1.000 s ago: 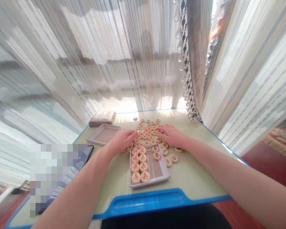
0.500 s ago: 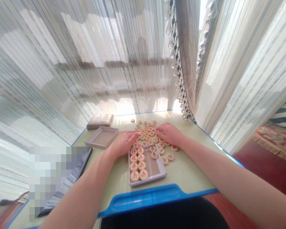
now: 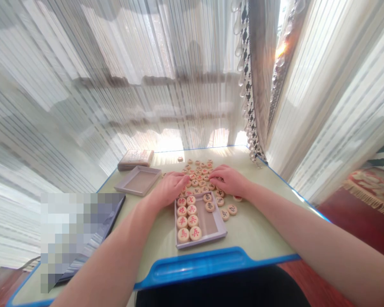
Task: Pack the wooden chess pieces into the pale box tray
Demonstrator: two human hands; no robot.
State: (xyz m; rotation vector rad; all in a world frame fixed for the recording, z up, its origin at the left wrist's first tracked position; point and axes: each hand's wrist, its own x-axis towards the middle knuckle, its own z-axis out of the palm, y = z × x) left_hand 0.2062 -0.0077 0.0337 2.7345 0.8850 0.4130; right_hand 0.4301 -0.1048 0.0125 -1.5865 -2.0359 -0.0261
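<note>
Fingers [image 3: 218, 173] (L+R) at chess pcs [image 3: 195, 183]

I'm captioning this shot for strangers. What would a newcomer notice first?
Probably the shallow box near the front of the table, eight red-marked xiangqi pieces lined up in two columns along its left side. Beyond it, a cluster of loose pieces lies between the left hand and right hand. Pale striped curtains fill the background.
</note>
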